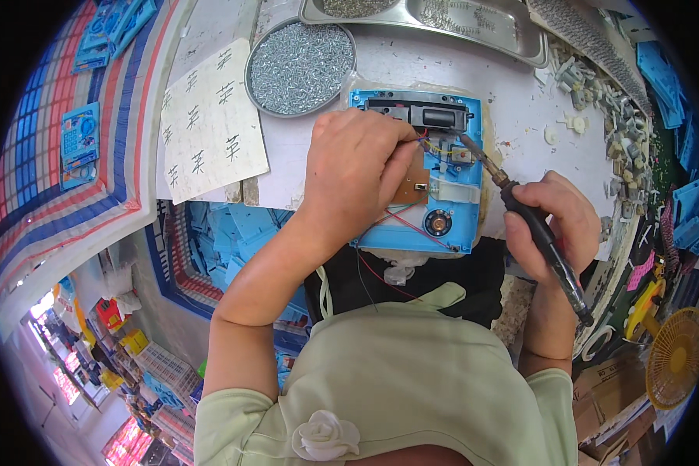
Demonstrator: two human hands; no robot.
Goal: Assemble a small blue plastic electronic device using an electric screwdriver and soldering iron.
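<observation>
A blue plastic toy housing (469, 221) lies open-side up on the table in front of me. Inside it are a black battery holder (439, 118), a brown circuit board (410, 186), a small round speaker (438, 224) and thin red and dark wires. My left hand (353, 167) reaches over the housing's left side, thumb and forefinger pinched on a thin wire beside the battery holder. In my right hand (559, 221) is a soldering iron (532, 213) with a black handle. Its tip points up-left into the housing, close to the battery holder's right end.
A round metal bowl of screws (300, 68) and a steel tray (512, 35) with small metal parts stand at the back. A paper sheet with handwriting (213, 124) lies left. Small grey parts (633, 147) line the right edge. A yellow fan (677, 357) stands lower right.
</observation>
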